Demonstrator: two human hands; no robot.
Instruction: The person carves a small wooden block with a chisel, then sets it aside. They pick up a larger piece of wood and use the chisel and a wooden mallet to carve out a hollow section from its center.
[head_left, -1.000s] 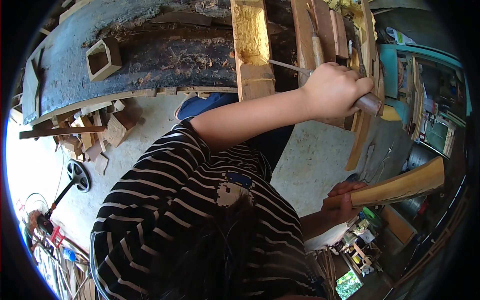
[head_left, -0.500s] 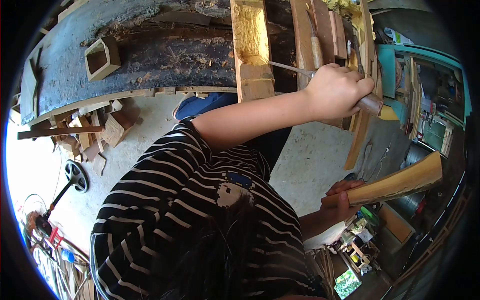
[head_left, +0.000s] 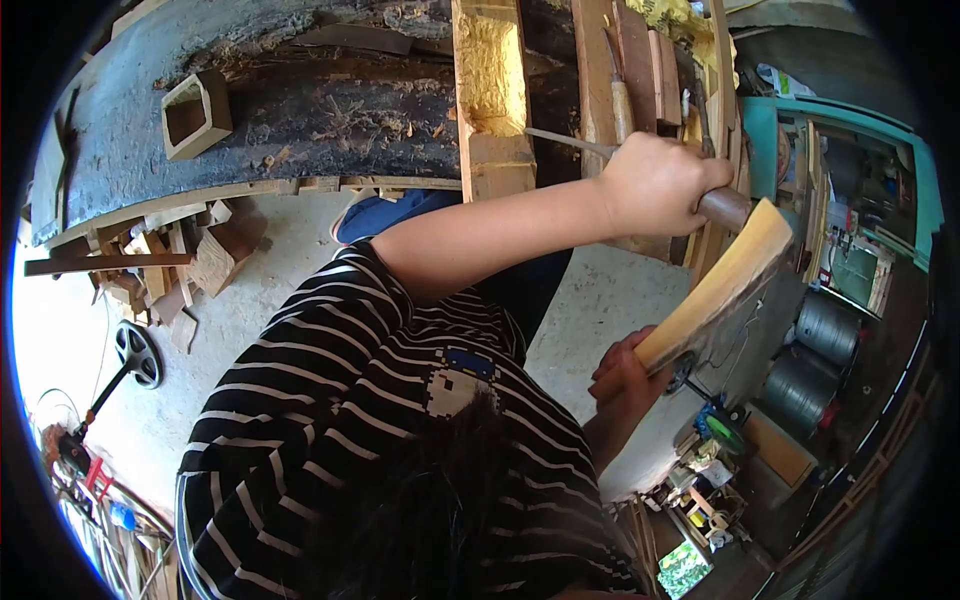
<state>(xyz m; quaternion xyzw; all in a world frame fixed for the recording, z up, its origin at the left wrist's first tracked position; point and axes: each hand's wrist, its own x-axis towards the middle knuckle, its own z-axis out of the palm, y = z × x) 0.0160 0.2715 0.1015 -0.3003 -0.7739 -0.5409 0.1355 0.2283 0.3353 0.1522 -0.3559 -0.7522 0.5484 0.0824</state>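
In the head view, my left hand (head_left: 660,185) is wrapped round the wooden handle of a chisel (head_left: 728,208). Its thin metal blade points left, the tip right at the near end of a hollow cut in a wooden beam (head_left: 500,160). My right hand (head_left: 625,375), lower down, grips the narrow end of a thick, tapered piece of wood (head_left: 715,285). That wood slants up to the right, its broad end right at the butt of the chisel handle.
A dark, rough log bench (head_left: 350,120) carries a hollow wooden block (head_left: 195,115). Beyond my left hand lie another chisel (head_left: 620,100) and several boards. Offcuts (head_left: 220,255) are heaped on the floor below the bench. Metal drums (head_left: 805,385) stand at the right.
My right hand has swung the piece of wood up and left, bringing its broad end to the chisel handle. My left hand keeps its grip with the tip at the hollow.
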